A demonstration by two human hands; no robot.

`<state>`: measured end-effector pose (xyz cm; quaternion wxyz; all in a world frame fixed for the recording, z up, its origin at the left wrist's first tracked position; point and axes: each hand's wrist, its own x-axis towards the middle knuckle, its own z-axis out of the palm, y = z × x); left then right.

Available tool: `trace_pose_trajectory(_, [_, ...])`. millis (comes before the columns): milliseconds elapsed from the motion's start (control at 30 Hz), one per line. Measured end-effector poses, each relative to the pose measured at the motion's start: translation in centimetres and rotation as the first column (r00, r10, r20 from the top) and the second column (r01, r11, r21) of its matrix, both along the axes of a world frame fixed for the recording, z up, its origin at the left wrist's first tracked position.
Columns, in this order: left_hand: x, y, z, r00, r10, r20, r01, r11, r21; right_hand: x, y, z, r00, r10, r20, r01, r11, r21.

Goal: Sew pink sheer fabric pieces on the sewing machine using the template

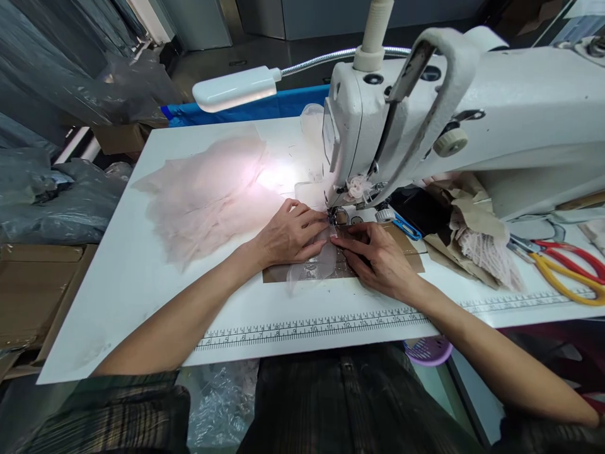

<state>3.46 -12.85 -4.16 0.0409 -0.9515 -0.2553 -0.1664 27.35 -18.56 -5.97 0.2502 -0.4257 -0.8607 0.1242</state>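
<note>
A white sewing machine stands on the white table. My left hand lies just left of the needle, fingers curled and pressing a small piece of sheer pale fabric against the machine bed. My right hand rests to the right of it, fingertips pinched together on the same fabric close under the presser foot. The two hands almost touch at the needle.
A heap of pale pink sheer fabric lies on the table's left, lit by a gooseneck lamp. Scissors with red and yellow handles, beige paper and lace scraps sit at the right. A printed ruler runs along the table's front edge.
</note>
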Motion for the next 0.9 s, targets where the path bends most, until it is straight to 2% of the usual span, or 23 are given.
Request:
trace_pose_trajectory(367, [-0.11,0.15,-0.40,0.999,0.007,0.049,-0.007,1.000,-0.012,0.02,0.04,-0.03,1.000,-0.003,0.007,0.004,1.000,-0.027])
trace_pose_trajectory(533, [-0.12,0.14,-0.29,1.000,0.013,0.021,-0.012,1.000,-0.018,-0.16,-0.09,0.29,1.000,-0.009,0.001,0.009,0.999,-0.034])
trace_pose_trajectory(900, [-0.11,0.19,-0.19,1.000,-0.007,0.011,0.007,0.999,0.045,-0.11,-0.10,0.08,1.000,-0.009,-0.005,0.008,1.000,-0.019])
